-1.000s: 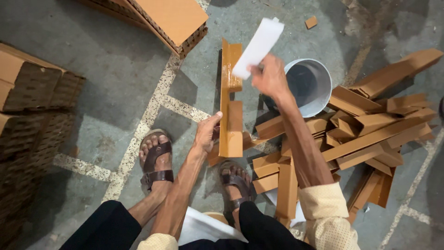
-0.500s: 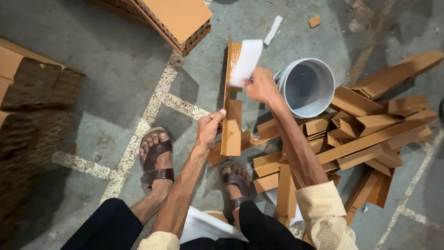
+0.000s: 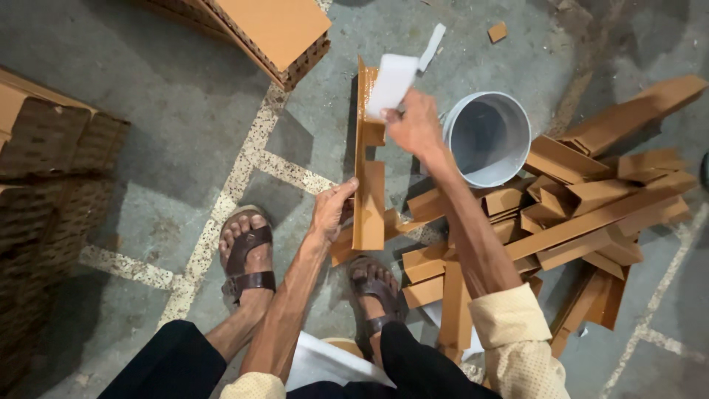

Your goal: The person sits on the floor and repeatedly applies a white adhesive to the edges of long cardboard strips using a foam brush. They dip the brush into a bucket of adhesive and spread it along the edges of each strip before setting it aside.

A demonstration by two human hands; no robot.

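My left hand grips the near end of a long brown cardboard angle strip that stands on edge and reaches away from me. My right hand holds a white rectangular piece against the strip's far end. A white bucket stands just right of that hand. To the right lies a heap of brown cardboard angle pieces. My two sandalled feet rest on the concrete floor below the strip.
A stack of honeycomb cardboard boards lies at the top. More stacked cardboard fills the left edge. A narrow white strip and a small cardboard scrap lie on the floor beyond the bucket. White paper sits near my knees.
My right hand has brought the white piece down and left onto the strip's far end. The left hand has kept its hold on the strip.
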